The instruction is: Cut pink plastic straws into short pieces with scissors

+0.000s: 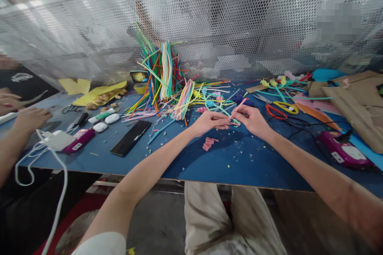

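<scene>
Above the blue table, my left hand and my right hand meet, fingertips almost touching. Between them is a pink pipe cleaner, its free end slanting up past my right thumb and fingers. My left fingers are pinched at its lower end, partly hiding it. Just below my left hand lies a small pile of short cut pink pipe cleaner pieces. Behind my hands are a light green pipe cleaner stem and pink and blue fuzzy shapes.
Bundled coloured pipe cleaners stand at the back by a perforated metal screen. A black phone lies left. Red- and yellow-handled scissors, cables and a purple power strip are right. Another person's hand rests far left.
</scene>
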`<state>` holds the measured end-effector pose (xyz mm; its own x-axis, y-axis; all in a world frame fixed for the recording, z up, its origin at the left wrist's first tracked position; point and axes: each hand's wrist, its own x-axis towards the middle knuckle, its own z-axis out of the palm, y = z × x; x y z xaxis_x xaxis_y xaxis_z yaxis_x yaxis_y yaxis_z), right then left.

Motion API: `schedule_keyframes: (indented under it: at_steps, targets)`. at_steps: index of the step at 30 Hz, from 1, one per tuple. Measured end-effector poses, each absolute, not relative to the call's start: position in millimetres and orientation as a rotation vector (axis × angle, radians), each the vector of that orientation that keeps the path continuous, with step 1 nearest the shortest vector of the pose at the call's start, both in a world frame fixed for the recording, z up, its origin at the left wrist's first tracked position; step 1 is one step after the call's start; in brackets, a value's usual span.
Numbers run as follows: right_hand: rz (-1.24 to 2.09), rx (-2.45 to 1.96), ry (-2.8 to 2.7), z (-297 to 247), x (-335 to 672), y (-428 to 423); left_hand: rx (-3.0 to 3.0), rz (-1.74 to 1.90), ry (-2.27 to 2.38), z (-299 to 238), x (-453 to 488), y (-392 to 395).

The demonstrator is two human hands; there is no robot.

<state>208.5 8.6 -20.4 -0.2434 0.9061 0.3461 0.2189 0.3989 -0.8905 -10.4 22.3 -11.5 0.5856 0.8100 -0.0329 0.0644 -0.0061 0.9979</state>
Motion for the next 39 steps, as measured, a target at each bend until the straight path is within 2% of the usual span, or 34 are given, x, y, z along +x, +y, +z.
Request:
schedule_keyframes:
  at_steps: [10,15,19,22,24,31,39]
  targets:
    - [0.82,-1.017,-1.788,-14,209,8,1.48,0.716,0.782,-14,-11,25]
    - [0.217,-1.319,-1.816,-5,253,27,1.454,0.817,0.791,-17,-13,31]
    - [-0.132,-1.824,-1.861,-5,319,53,1.421,0.885,0.802,-19,-15,34]
    - [-0.071,-2.285,-1.948,-13,353,66,1.406,0.94,0.812,-17,-17,35]
    - [0.0,-2.391,-1.999,-19,362,70,1.396,0.982,0.817,-16,-17,35]
    - [0.057,-2.417,-2.053,-20,356,77,1.407,1.079,0.844,-17,-18,39]
    - [-0.067,-2.457,-1.951,-15,347,73,1.376,1.148,0.867,-14,-19,39]
